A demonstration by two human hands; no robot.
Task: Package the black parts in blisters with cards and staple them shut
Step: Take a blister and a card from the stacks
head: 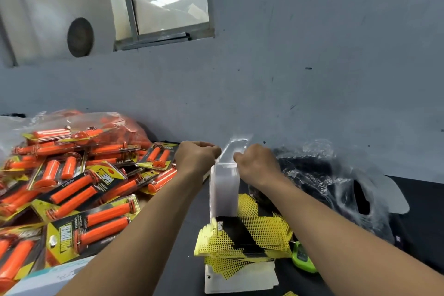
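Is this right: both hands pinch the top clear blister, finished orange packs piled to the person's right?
No. Head view: the orange packs are piled to the person's left; the bag of black parts is on the right. The left hand and right hand do pinch the top clear blister.

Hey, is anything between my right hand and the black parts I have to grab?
Yes. The black parts lie inside a crumpled clear bag just right of your right hand, and its film covers them. That hand and your left hand also pinch the clear blister.
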